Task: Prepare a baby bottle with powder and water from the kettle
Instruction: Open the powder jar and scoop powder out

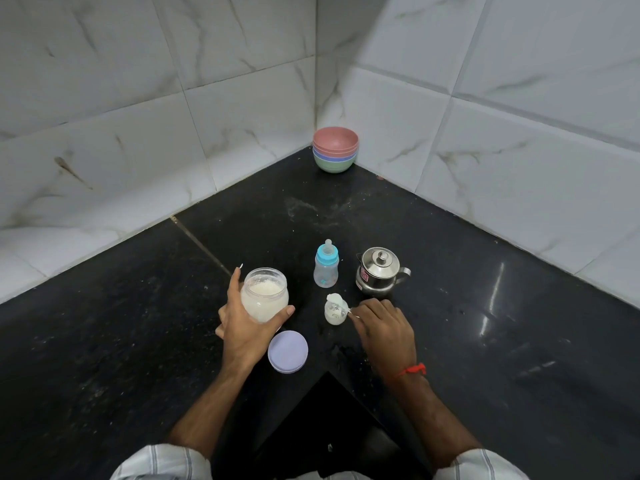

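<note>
Your left hand (pixel 242 327) grips the open powder jar (pixel 265 294); your right hand (pixel 384 327) pinches a scoop (pixel 337 301) over a small cup (pixel 334 315), right of the jar.

Left hand (pixel 242 327) grips the powder jar (pixel 265 294); right hand (pixel 384 332) holds a scoop (pixel 337 301).
</note>
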### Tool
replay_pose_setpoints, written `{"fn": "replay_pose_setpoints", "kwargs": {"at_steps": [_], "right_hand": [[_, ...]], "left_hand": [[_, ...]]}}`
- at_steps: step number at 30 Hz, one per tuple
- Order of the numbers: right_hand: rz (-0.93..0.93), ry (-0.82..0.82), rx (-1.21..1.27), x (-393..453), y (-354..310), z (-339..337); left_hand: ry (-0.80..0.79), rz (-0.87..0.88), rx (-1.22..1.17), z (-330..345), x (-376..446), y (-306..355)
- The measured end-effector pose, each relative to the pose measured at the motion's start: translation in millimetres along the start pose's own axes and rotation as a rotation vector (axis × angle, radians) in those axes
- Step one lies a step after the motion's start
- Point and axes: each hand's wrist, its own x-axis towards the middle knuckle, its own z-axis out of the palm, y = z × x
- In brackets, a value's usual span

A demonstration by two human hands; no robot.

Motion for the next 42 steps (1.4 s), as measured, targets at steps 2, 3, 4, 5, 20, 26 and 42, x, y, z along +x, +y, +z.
{"fn": "replay_pose_setpoints", "kwargs": {"at_steps": [2,3,4,5,20,26,42], "right_hand": [[-0.018,0.01,0.007,-1.7,0.7,0.7],[-0.03,0.007,0.014,-3.2,1.0,1.3],[-0.039,0.002,0.025,-5.1,1.8,1.9],[-0.047,0.002,0.035,-7.1,2.9,2.6],[-0.067,0.092,0.148,-19.8,8.7,4.6],[-0.037,0.078,0.168,-19.2,8.1,5.1],[0.108,-0.063,0.316,-13.9,4.7,-4.9]], "left_hand": [[-0.001,0.003,0.007,0.0,0.4,0.3],[-0.001,0.003,0.009,0.1,0.4,0.6],[-0.002,0.003,0.011,0.2,0.2,1.3],[-0.002,0.004,0.011,0.3,-0.1,2.1],[-0.037,0.02,0.051,3.0,0.9,-2.2],[-0.031,0.029,0.047,2.7,-2.4,-2.5],[-0.042,0.066,0.042,4.0,-5.6,-5.1]]}}
